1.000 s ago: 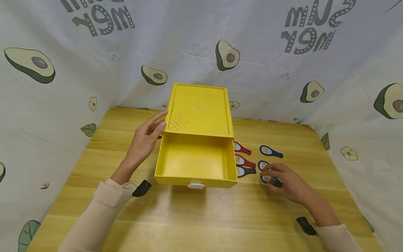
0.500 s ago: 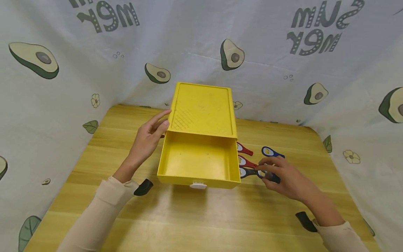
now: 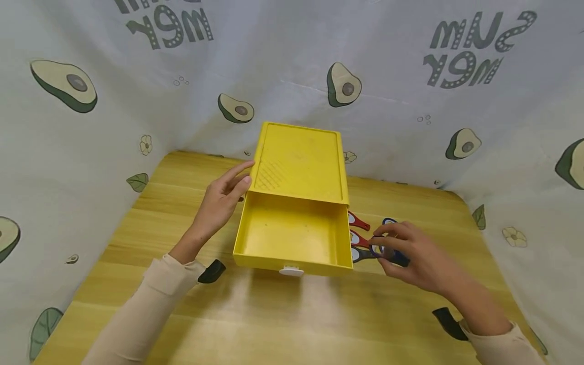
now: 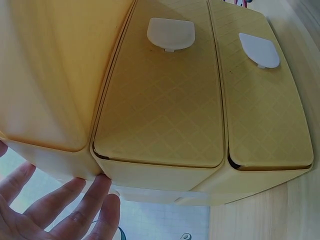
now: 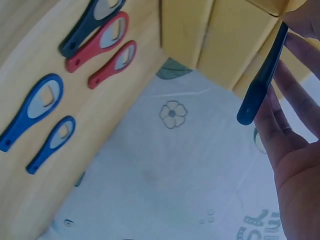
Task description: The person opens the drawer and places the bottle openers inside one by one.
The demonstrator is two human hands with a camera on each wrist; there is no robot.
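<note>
My left hand (image 3: pixel 219 200) rests its extended fingers against the left side of the yellow drawer cabinet (image 3: pixel 301 165). The cabinet's top drawer (image 3: pixel 292 228) is pulled out, with nothing inside it. My right hand (image 3: pixel 422 258) pinches a dark bottle opener (image 5: pixel 262 82) between thumb and fingers, raised above the table to the right of the drawer. In the right wrist view its handle points away from the fingertips. Below lie a black bottle opener (image 5: pixel 80 37), two red bottle openers (image 5: pixel 100 47) and two blue bottle openers (image 5: pixel 22 117).
Two lower drawers (image 4: pixel 160 100) with white pull tabs are shut, as the left wrist view shows. The wooden table (image 3: pixel 274 324) extends in front of the cabinet. A white curtain (image 3: pixel 292 61) printed with avocados hangs close behind and at both sides.
My right hand has taken hold of the dark bottle opener and raised it off the table. My left hand stays against the cabinet. The head view has shifted slightly.
</note>
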